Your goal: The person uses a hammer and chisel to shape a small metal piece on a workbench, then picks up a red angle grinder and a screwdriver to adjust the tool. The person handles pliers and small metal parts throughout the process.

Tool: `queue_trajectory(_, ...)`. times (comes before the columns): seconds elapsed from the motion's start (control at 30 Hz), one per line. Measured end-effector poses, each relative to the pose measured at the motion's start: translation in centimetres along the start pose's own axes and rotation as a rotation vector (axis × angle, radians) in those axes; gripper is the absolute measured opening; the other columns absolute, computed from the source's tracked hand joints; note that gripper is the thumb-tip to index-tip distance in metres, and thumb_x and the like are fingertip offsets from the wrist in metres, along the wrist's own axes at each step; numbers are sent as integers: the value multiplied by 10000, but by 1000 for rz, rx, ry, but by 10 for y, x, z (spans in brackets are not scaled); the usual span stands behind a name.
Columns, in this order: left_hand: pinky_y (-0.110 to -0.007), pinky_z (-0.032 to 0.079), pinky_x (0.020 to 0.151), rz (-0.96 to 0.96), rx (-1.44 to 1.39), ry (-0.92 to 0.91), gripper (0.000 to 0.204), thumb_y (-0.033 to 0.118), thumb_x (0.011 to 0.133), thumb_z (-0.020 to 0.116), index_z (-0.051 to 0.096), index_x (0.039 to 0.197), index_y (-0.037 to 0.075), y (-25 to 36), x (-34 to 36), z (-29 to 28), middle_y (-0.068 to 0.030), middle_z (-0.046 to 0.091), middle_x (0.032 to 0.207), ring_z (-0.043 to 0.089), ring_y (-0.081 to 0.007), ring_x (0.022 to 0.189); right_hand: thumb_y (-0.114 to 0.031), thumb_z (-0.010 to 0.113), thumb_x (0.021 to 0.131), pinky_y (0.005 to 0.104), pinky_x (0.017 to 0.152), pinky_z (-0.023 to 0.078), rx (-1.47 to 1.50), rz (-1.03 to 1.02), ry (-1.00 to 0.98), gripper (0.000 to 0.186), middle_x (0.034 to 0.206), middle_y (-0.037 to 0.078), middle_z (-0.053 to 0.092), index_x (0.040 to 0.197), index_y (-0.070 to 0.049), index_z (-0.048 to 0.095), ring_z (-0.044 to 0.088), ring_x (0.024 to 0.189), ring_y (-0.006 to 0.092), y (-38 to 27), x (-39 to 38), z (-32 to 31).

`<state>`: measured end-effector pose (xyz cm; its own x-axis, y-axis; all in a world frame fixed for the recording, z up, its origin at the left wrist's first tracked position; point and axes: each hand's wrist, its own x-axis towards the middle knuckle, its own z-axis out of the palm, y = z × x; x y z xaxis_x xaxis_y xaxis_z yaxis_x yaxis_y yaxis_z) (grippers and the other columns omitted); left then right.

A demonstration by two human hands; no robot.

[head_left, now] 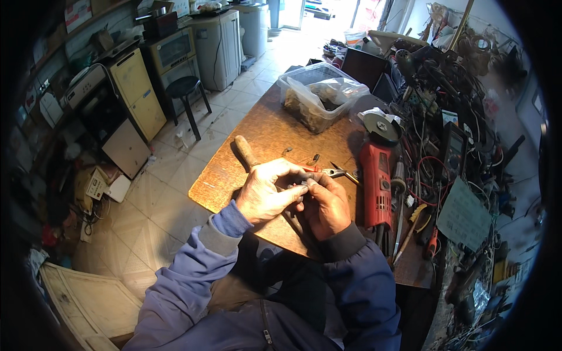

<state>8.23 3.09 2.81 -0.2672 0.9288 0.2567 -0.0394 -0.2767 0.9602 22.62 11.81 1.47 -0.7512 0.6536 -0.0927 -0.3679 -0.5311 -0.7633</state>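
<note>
Above the near part of the wooden table (pixel 225 167), both my hands meet with fingertips pinched together. My left hand (pixel 263 192) is closed, thumb pointing toward the right one. My right hand (pixel 329 205) is closed too, its thumb and fingers on a small dark piece (pixel 302 182) between the hands. What the piece is cannot be made out; fingers cover most of it. Just beyond my left hand lies a tool with a wooden handle (pixel 246 151). Red-handled pliers (pixel 333 172) rest behind my right hand, partly hidden by it. Small dark parts (pixel 315 158) lie near the pliers.
A red angle grinder (pixel 376 175) stands right of my hands. Farther back is a clear plastic bin (pixel 293 88) with a bag in it. Tangled cables and tools (pixel 433 117) crowd the right side. A black stool (pixel 183 88) stands on the floor at left.
</note>
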Motion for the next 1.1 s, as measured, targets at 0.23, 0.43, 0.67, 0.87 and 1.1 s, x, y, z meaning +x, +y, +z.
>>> queue_trajectory(0.23, -277, 611, 620, -39, -69, -17, 123, -66, 963, 699, 663, 1081, -67, -2, -1, -2, -116, 734, 928, 730, -157, 706, -77, 530, 1066, 304, 667, 564, 36, 40, -55, 203, 986, 127, 699, 1228, 32, 589, 676, 785, 196, 4, 4, -7)
queue_trajectory(0.43, -280, 613, 600, -62, -74, 1, 97, -63, 955, 714, 673, 1042, -73, -1, -1, -1, -119, 736, 907, 733, -161, 681, -66, 524, 1064, 314, 659, 568, 46, 58, -67, 207, 974, 124, 700, 1232, 28, 601, 681, 775, 204, 4, 4, -10)
queue_trajectory(0.67, -277, 607, 585, -84, -74, 33, 95, -50, 951, 730, 683, 1032, -69, 2, -2, 1, -108, 741, 878, 732, -152, 670, -58, 501, 1055, 300, 638, 551, 8, 48, -17, 220, 953, 116, 648, 1225, 70, 558, 645, 753, 191, 0, 1, 0)
queue_trajectory(0.87, -263, 590, 566, -92, -79, 48, 102, -23, 966, 721, 693, 1055, -63, 0, -1, 1, -105, 746, 840, 728, -149, 649, -61, 500, 1055, 294, 644, 550, 1, 35, -29, 220, 959, 112, 649, 1221, 69, 561, 643, 760, 178, 0, 0, 2)
queue_trajectory(1.1, -266, 594, 611, -92, -65, 48, 132, -16, 985, 684, 703, 1106, -66, 1, -1, -3, -95, 749, 857, 725, -137, 668, -29, 542, 1037, 285, 645, 546, -14, 39, 23, 201, 984, 111, 658, 1208, 70, 577, 640, 781, 164, 1, -1, 1)
